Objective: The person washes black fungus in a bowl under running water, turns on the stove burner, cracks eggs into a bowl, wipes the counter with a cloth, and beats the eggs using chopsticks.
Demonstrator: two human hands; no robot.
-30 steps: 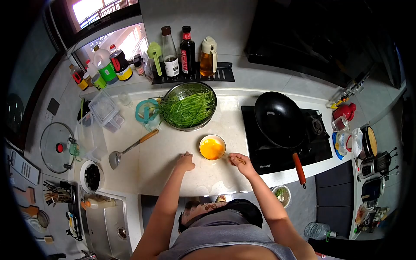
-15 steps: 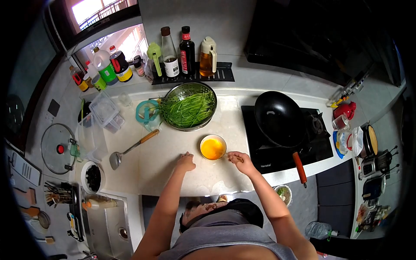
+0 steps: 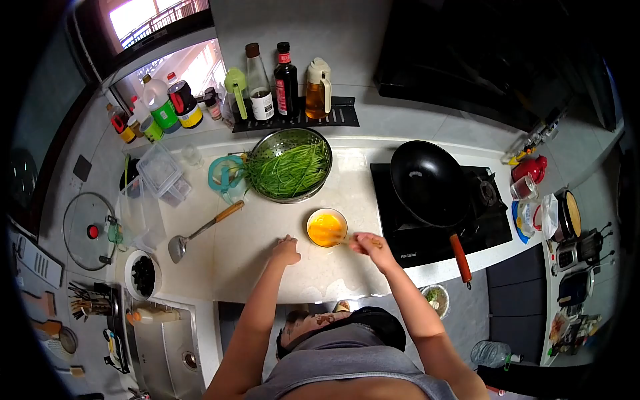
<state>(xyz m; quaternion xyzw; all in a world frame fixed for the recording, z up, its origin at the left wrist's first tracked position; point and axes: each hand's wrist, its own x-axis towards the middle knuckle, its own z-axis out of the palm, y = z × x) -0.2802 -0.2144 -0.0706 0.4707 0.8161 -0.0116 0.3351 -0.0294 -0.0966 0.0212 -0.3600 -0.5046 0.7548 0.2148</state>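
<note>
Just right of the bowl (image 3: pixel 327 247), fingers of the right hand (image 3: pixel 369 245) grasp thin wooden sticks (image 3: pixel 378 244), blurred, slanting to its rim. Left of the bowl, the left hand (image 3: pixel 287 250) rests on the surface (image 3: pixel 233 257), fingers loosely released. Yellow liquid (image 3: pixel 325 229) fills the bowl's middle. Behind it sits a colander (image 3: pixel 283 138) of green stalks (image 3: pixel 293 170); rightward, a wok (image 3: pixel 427 187) stands on the stove (image 3: pixel 413 245).

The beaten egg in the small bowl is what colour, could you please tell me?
The beaten egg is bright yellow-orange, seen best in the head view.
</note>
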